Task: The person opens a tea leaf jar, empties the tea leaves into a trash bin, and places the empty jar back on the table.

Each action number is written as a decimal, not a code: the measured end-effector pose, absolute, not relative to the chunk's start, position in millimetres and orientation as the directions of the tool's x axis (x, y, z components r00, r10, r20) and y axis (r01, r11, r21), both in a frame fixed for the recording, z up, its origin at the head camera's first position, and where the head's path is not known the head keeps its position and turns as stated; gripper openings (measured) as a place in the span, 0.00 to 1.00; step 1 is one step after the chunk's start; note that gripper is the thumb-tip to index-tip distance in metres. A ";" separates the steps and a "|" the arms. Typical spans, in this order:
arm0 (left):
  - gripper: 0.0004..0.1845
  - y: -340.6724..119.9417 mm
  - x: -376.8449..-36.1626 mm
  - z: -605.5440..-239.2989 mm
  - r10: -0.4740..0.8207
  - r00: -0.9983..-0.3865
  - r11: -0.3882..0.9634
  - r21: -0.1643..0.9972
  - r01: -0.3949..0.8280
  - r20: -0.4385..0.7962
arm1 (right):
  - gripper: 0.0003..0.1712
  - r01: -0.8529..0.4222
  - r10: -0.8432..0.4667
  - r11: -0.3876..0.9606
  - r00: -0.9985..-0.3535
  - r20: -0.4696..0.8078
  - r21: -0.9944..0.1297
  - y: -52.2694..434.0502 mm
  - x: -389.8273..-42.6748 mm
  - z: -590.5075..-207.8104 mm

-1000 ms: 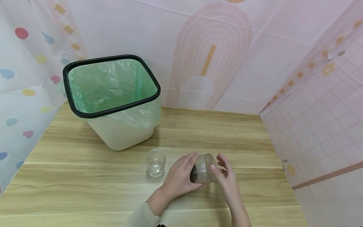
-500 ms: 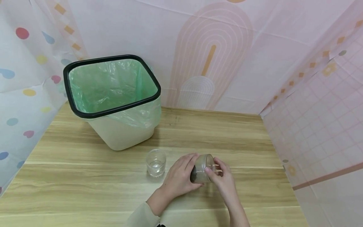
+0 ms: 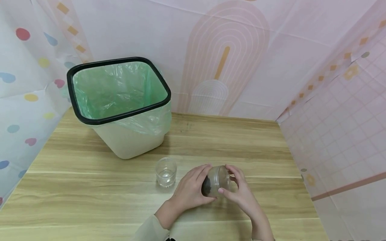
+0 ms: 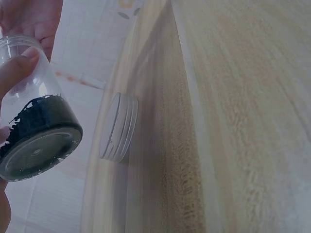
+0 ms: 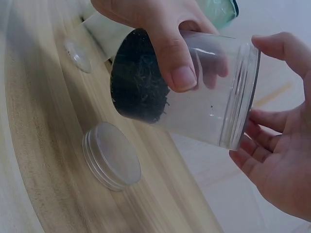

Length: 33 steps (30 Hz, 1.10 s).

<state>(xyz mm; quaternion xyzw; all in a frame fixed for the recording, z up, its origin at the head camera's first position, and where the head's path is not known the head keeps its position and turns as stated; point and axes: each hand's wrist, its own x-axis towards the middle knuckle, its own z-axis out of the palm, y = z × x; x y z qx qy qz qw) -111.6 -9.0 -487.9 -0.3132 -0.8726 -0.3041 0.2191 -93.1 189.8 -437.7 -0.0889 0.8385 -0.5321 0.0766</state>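
A clear screw-top jar with dark shreds in its bottom lies tilted between the hands, its threaded end toward the right. My left hand grips its body, the thumb across the side in the right wrist view. At the threaded rim, my right hand pinches with thumb and fingers on opposite sides; whether anything covers the mouth, I cannot tell. Below the jar, a clear ridged lid rests on the wooden table; the head view does not plainly show it. Left of the hands stands a small clear cup.
A cream bin with a black rim and a green liner stands at the back left of the wooden table. Patterned cloth sheets hang behind the table and along both sides.
The fingers of my right hand, apart a second ago, have come in round the jar's rim, and its wrist has swung to the right. My left hand keeps its hold on the jar.
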 end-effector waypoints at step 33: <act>0.51 -9.4 -110.7 -492.0 0.417 -0.691 0.618 0.373 0.692 0.590 | 0.50 0.051 -0.216 0.458 -0.962 -0.167 -0.888 190.4 -91.4 -439.1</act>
